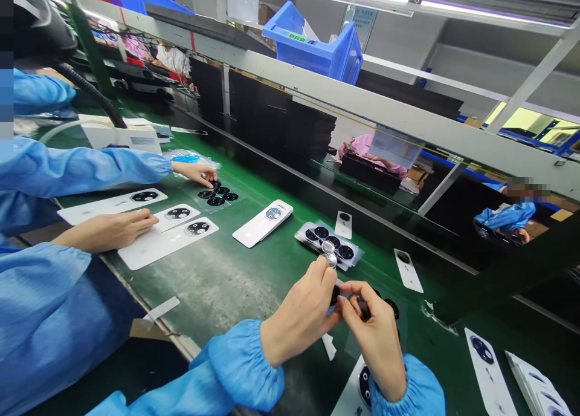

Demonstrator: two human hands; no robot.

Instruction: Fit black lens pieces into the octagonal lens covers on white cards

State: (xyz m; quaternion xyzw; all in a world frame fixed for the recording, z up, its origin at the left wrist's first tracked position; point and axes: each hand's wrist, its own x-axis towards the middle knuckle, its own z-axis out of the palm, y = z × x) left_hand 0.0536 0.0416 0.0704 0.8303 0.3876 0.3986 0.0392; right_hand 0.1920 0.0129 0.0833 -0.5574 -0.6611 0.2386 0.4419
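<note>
My left hand [299,310] and my right hand [376,334] meet above the green bench, fingertips pinched close together. Between my left fingers is a black round camera lens cover [335,295], partly hidden, with clear round film tabs [330,254] standing up beyond the knuckles. Curled fingers of my right hand close around another dark round piece [364,308], also mostly covered. Below the hands lies a white phone back panel [351,395] with a black camera ring. More black lens covers on a clear sheet [390,308] show behind my right hand.
A stack of film sheets with black lens covers [345,252] lies ahead. White phone panels [263,224] sit around, with more panels [537,386] at right. On the left, a co-worker's hands [197,173] handle similar parts. A rail carries a blue bin [317,47].
</note>
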